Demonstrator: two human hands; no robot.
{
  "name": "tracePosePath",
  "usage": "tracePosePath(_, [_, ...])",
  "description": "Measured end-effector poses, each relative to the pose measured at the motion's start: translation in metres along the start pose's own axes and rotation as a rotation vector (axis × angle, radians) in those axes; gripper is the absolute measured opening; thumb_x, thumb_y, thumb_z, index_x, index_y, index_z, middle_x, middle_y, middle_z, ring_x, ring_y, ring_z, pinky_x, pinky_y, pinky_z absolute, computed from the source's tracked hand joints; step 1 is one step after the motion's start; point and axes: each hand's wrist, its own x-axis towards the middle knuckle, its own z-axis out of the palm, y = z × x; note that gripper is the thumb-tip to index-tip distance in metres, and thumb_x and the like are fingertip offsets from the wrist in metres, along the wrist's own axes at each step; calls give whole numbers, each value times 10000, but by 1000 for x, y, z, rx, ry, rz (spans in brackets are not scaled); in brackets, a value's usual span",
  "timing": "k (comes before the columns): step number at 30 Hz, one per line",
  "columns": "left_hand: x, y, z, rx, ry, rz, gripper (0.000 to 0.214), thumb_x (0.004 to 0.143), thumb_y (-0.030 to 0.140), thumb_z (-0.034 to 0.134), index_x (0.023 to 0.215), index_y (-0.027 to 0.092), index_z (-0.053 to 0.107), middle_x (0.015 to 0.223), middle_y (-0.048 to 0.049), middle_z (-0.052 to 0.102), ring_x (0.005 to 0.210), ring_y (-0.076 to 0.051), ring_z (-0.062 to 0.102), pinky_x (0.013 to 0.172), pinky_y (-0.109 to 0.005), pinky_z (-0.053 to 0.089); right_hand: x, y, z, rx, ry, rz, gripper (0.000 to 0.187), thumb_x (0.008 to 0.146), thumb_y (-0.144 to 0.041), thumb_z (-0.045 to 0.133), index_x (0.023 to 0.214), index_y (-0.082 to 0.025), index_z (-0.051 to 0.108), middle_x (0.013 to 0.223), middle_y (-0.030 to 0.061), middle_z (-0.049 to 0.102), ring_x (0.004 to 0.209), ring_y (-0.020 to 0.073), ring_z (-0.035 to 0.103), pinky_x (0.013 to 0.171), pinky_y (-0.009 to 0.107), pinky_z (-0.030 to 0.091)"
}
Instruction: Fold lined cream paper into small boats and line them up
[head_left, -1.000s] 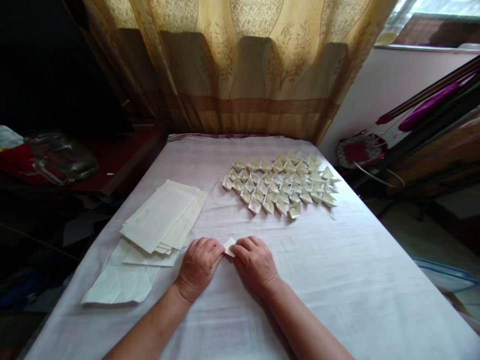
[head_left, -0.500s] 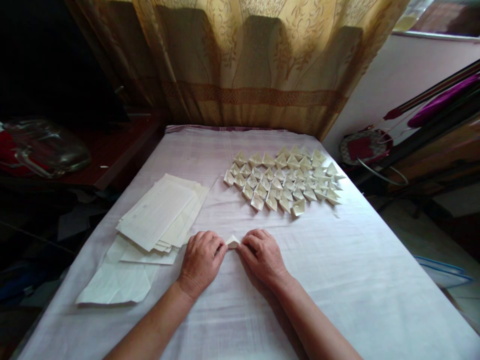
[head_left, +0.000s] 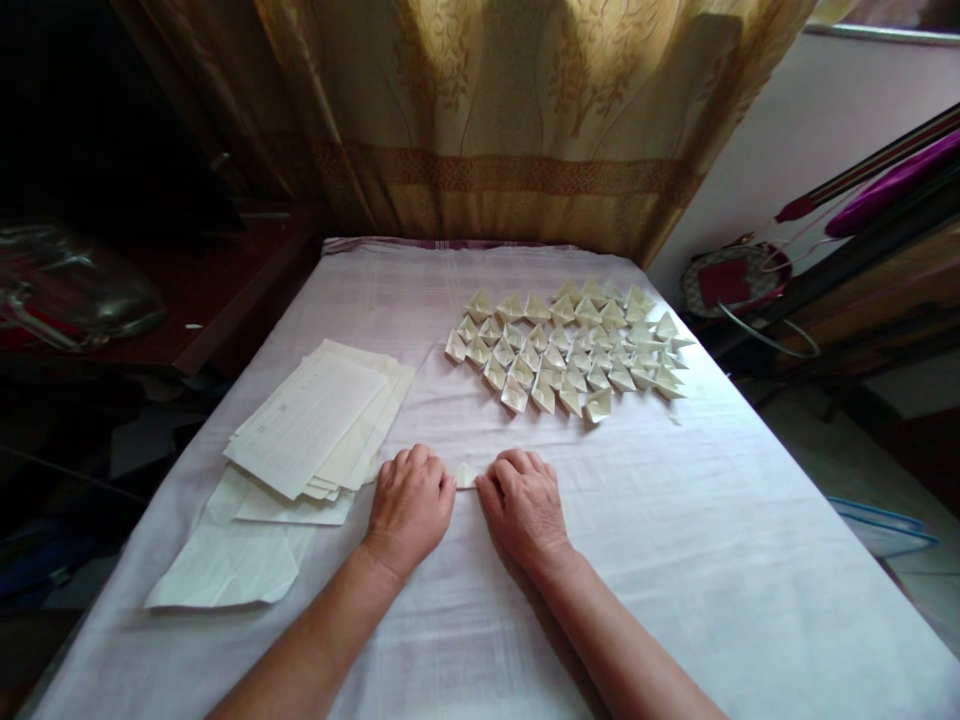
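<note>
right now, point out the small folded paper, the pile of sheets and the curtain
Small folded paper [head_left: 466,478]: head view, on its exposed middle.
Pile of sheets [head_left: 307,425]: head view, on the printed top sheet.
Curtain [head_left: 491,115]: head view, on its middle, above the patterned band.
</note>
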Motion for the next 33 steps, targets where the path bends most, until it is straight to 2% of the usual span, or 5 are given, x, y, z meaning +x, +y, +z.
tracePosePath(8, [11,5,-9,38,-125,-36,236,933,228,473,939,130,689,1002,-144,634,966,-286,631,802,-392,487,-1,-2,2,70,20,50,76,885,-225,646,817,-221,614,842,18,629,816,197,506,738,328,288])
tracePosePath(13, [14,5,-12,25,-170,-42,234,931,234,490,955,125,696,1028,-155,632,992,-290,637,836,-395,491,-1,-1,4,166,24,-23,102,903,-188,642,927,-273,694,886,4,652,852,180,529,742,315,290])
tracePosePath(21, [15,4,-10,47,-159,-54,225,937,244,476,920,166,687,993,-112,631,954,-235,639,806,-332,492,-3,1,6,102,23,-148,218,921,-220,644,1112,-313,694,956,26,669,870,183,536,752,316,313])
tracePosePath(25, [15,4,-11,30,-160,-55,197,942,244,477,913,166,656,1002,-114,617,952,-247,641,810,-349,488,-2,-2,3,42,-4,-187,223,902,-250,680,1113,-319,691,961,25,666,857,186,531,752,324,315])
tracePosePath(33, [11,-13,-15,-148,-172,-26,30,891,197,582,893,224,597,970,-21,573,909,-167,611,830,-281,459,1,-3,-4,-17,-55,-202,238,895,-263,678,1123,-326,699,950,42,654,836,197,518,719,332,308])
